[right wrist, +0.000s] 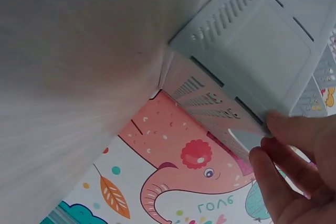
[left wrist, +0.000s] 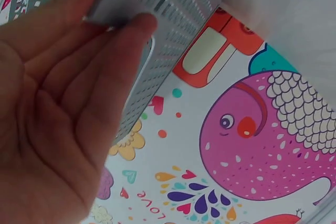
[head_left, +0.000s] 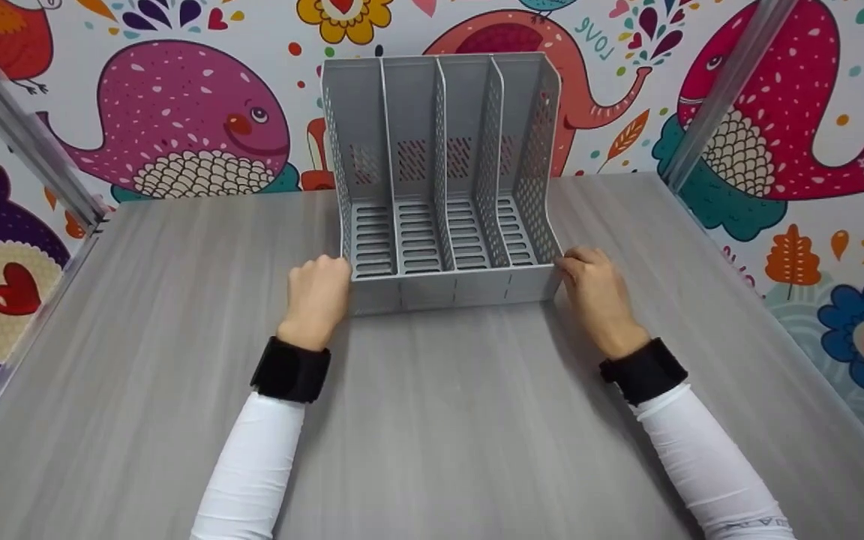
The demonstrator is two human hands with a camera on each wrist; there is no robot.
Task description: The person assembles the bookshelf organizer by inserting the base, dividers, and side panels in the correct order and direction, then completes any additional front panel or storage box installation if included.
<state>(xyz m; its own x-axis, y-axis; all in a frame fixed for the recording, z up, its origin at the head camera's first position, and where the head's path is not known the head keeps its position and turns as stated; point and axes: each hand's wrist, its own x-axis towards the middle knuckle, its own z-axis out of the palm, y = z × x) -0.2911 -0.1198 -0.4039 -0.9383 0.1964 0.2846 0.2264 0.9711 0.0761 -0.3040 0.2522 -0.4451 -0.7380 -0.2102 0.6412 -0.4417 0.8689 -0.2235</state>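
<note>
A grey plastic magazine file holder [head_left: 477, 289] stands upright on the table, its four-sided open slots facing the person. My left hand [head_left: 318, 296] grips its front left corner. In the left wrist view, the thumb and fingers of that hand [left wrist: 58, 108] lie either side of the corner, by the perforated side wall. With thumb and fingertips, my right hand [head_left: 598, 296] pinches the front right corner. The right wrist view shows the thumb on the front panel [right wrist: 270, 61] and the fingertips at the side. Slotted floors and thin dividers show inside the holder.
The grey wood-grain table [head_left: 432, 435] extends around the holder. Behind it rises a wall panel [head_left: 267, 90] printed with cartoon animals. Metal posts [head_left: 34, 127] stand at the table's back left and back right. Both wrists wear black bands [head_left: 293, 369].
</note>
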